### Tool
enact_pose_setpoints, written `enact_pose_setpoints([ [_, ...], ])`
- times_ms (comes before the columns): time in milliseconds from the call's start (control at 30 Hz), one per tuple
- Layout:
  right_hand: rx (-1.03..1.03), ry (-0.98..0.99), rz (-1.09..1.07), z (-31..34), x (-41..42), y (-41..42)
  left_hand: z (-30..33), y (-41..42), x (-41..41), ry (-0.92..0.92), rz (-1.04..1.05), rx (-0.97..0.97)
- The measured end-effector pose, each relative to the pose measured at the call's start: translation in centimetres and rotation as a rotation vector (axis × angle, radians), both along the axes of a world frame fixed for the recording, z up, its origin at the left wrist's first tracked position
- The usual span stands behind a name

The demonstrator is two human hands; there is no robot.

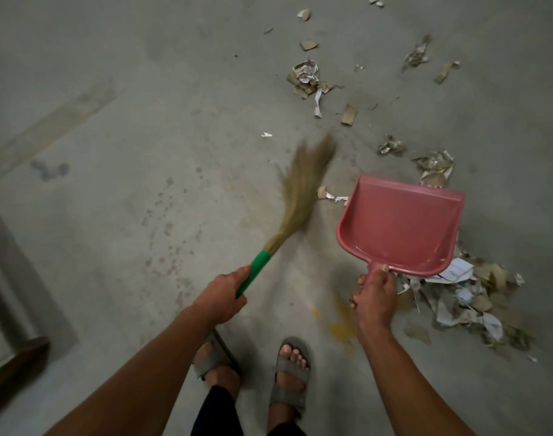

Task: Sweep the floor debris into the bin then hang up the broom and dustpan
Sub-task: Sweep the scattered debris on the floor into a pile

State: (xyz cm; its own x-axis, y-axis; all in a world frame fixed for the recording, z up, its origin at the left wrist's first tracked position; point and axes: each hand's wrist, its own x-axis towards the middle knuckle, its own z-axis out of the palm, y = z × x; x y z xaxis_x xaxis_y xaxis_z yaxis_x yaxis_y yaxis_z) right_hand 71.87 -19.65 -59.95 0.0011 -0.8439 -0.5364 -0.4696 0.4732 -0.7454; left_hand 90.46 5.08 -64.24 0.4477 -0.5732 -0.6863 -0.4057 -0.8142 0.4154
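My left hand (223,298) grips the green handle of a grass broom (302,187); its straw head points up and right and is blurred. My right hand (376,297) holds the handle of a pink dustpan (398,225), which is empty and tilted above the floor. Torn paper and cardboard scraps (470,297) lie piled just right of the dustpan. More scraps (306,75) are scattered farther up and to the right. A few small bits (327,194) lie between the broom head and the pan.
Grey concrete floor (127,152) with stains and a yellow smear (341,325) near my feet. My sandalled feet (289,372) stand at the bottom centre. A dark wooden object (14,360) and a pale frame sit at the left edge. No bin is in view.
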Motion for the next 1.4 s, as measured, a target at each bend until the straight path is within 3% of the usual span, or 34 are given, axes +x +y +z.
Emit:
enact_pose_setpoints([
  [100, -0.013, 0.020, -0.004, 0.7, -0.4, -0.6, 0.8, -1.9, -1.0, 0.025, -0.089, -0.106],
  [233, -0.057, 0.041, 0.012, 2.1, -0.8, -1.6, 2.6, -2.5, -1.7, 0.019, -0.042, -0.239],
  [467, -0.061, 0.009, 0.025, 4.4, 1.9, -2.1, 5.2, -1.4, 2.3, -0.035, 0.007, -0.266],
  [900, 0.070, -0.178, 0.154, 6.4, 18.3, -2.1, 8.6, -5.5, 21.2, -0.053, 0.597, -0.349],
  [1167, 0.101, -0.203, 0.152, 6.3, 27.3, -2.7, 10.0, -7.0, 33.5, -0.193, 0.750, -0.315],
  [1400, 0.172, -0.222, 0.176, 2.6, 33.2, -6.3, 6.7, -9.8, 43.3, -0.200, 0.826, -0.156],
])
